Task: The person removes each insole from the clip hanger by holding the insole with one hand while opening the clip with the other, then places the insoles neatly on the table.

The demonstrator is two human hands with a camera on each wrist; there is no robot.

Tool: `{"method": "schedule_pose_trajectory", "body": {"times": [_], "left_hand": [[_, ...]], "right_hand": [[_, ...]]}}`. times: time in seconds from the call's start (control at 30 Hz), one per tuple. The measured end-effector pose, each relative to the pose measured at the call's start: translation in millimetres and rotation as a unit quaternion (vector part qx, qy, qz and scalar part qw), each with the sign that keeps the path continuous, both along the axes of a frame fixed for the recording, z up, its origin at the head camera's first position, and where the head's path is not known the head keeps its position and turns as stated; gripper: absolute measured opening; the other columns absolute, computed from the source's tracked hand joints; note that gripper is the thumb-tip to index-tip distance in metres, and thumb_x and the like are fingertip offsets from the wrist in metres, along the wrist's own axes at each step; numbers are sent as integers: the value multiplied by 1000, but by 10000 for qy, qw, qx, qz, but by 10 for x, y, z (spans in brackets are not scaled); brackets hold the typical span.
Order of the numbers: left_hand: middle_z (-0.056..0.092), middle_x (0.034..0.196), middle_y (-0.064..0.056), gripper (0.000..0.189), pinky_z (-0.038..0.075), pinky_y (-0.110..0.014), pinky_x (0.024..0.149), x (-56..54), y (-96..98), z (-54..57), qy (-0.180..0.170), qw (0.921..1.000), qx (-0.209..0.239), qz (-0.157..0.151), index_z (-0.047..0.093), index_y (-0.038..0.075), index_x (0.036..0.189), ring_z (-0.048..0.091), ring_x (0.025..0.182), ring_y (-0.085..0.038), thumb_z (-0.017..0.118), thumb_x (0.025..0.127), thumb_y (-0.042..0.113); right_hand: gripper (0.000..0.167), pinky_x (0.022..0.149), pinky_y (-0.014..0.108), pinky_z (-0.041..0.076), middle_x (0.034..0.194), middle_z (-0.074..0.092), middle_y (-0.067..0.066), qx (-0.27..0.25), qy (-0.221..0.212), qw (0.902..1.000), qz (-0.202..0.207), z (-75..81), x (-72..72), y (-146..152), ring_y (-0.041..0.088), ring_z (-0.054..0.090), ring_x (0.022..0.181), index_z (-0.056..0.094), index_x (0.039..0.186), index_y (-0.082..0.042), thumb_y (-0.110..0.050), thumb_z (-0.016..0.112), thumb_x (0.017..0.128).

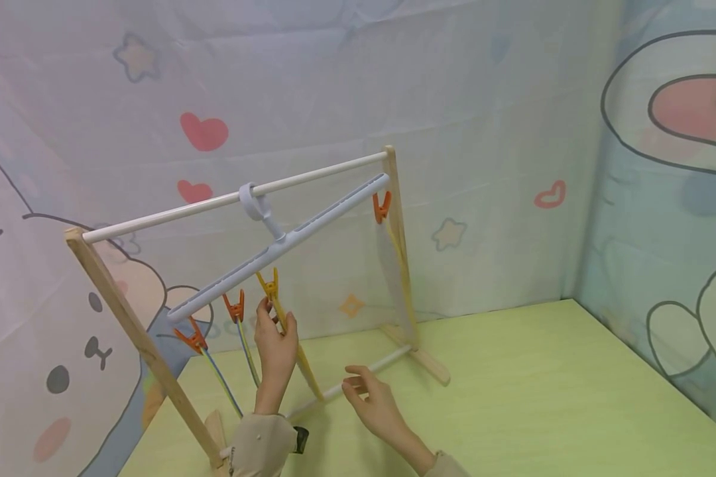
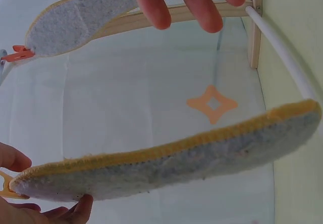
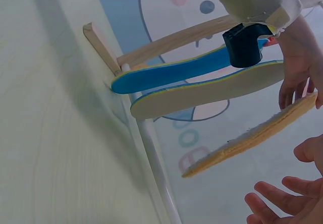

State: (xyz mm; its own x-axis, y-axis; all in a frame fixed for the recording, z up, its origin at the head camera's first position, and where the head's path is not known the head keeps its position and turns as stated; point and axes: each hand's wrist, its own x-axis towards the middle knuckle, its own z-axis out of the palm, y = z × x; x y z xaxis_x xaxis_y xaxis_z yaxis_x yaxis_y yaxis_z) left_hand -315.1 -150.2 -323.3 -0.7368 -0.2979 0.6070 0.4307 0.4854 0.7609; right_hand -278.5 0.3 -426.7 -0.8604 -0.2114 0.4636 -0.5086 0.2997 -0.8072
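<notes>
My left hand (image 1: 276,348) pinches the upper end of a yellow-edged, grey fleecy insole (image 2: 176,163), thumb on one face and fingers on the other. Just above those fingers, a yellow clip (image 1: 270,286) joins this insole to a light-blue hanger (image 1: 283,244). The insole's lower end slants down near the rack's bottom bar. My right hand (image 1: 377,405) is held apart, to the right of the insole, with loosely bent fingers and nothing in them. In the right wrist view its fingers (image 3: 272,199) spread below the insole.
The hanger hooks over the top bar (image 1: 173,213) of a wooden rack. Another fleecy insole (image 1: 396,281) hangs from an orange clip (image 1: 382,207) at right. Two blue insoles (image 3: 186,75) with yellow edges hang at left from orange clips. The rack stands on a pale green table (image 1: 531,391).
</notes>
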Motion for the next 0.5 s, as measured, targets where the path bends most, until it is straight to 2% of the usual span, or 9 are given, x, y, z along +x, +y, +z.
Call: {"method": "schedule_pose_trajectory", "body": {"times": [0.5], "left_hand": [[42, 126, -32, 47, 49, -47, 68, 3, -12, -17, 136, 9994, -301, -41, 31, -9, 130, 54, 96, -45, 47, 87, 1]], "right_hand": [[36, 73, 32, 51, 103, 63, 18, 30, 157, 9999, 37, -54, -11, 4, 30, 62, 90, 48, 117, 2, -25, 44, 93]]}}
